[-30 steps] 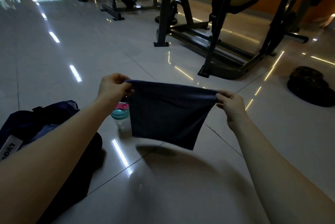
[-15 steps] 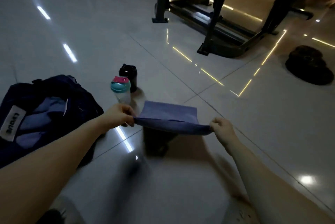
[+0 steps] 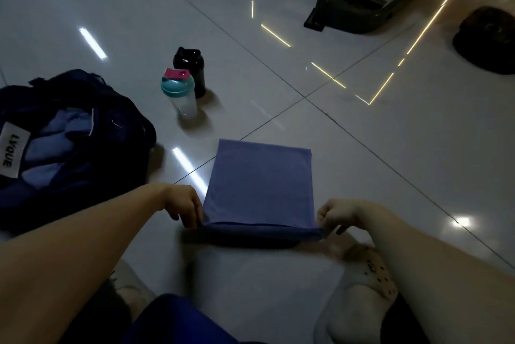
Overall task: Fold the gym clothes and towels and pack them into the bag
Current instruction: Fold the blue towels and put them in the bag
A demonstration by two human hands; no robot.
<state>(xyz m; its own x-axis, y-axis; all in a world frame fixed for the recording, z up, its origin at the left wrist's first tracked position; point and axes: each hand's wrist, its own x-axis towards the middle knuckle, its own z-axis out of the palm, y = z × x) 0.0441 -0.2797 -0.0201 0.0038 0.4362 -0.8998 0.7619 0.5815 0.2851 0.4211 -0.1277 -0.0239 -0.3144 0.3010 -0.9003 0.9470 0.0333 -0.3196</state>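
My left hand (image 3: 184, 208) and right hand (image 3: 334, 217) each pinch a near corner of the folded blue cloth (image 3: 259, 182). It lies flat on the floor (image 3: 376, 154), stretching away from me. The open bag (image 3: 122, 132) sits nearer my left.

Person is wearing blue fabric (image 3: 178, 321) over the lap, bottom centre. Pale footwear is showing on both sides: right-side shoe (image 3: 372, 276) is carrying a scatter of small dark dots, left-side shoe (image 3: 131, 288) is reading plain and dim. Left hand (image 3: 182, 204), right hand (image 3: 338, 214) and both forearms are showing bare.
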